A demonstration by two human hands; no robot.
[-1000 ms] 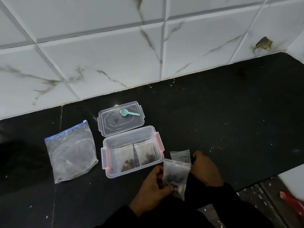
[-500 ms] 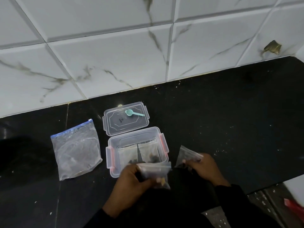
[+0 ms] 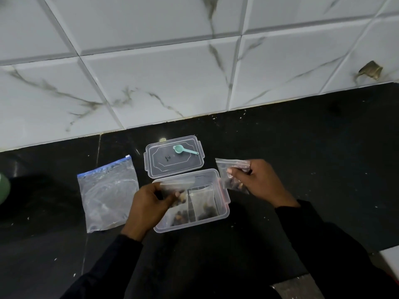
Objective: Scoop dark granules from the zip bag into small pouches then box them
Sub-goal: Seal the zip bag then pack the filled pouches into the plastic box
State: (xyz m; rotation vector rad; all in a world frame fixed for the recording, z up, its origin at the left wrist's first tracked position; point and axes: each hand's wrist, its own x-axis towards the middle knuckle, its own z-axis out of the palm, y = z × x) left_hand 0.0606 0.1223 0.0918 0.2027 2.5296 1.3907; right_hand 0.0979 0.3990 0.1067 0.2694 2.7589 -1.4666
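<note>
A clear plastic box [image 3: 224,213] with red clips stands on the black counter. Filled small pouches [image 3: 201,201] stand inside it. My left hand [image 3: 151,203] pinches a small pouch of dark granules [image 3: 176,184] over the box's left half. To the right of the box, my right hand [image 3: 259,180] pinches a second filled pouch [image 3: 228,169] in the air. The large zip bag [image 3: 108,195] with a blue seal lies flat left of the box. The box lid [image 3: 172,162] lies behind the box, with a teal scoop [image 3: 183,149] resting on it.
A white marbled tile wall [image 3: 172,72] rises behind the counter. A green object [image 3: 3,187] shows at the far left edge. The counter's front edge and a white surface [image 3: 388,260] lie at the lower right.
My left hand has carried its pouch forward from the box's near edge to over its left half. My right hand has lifted its pouch up beside the box's right wall.
</note>
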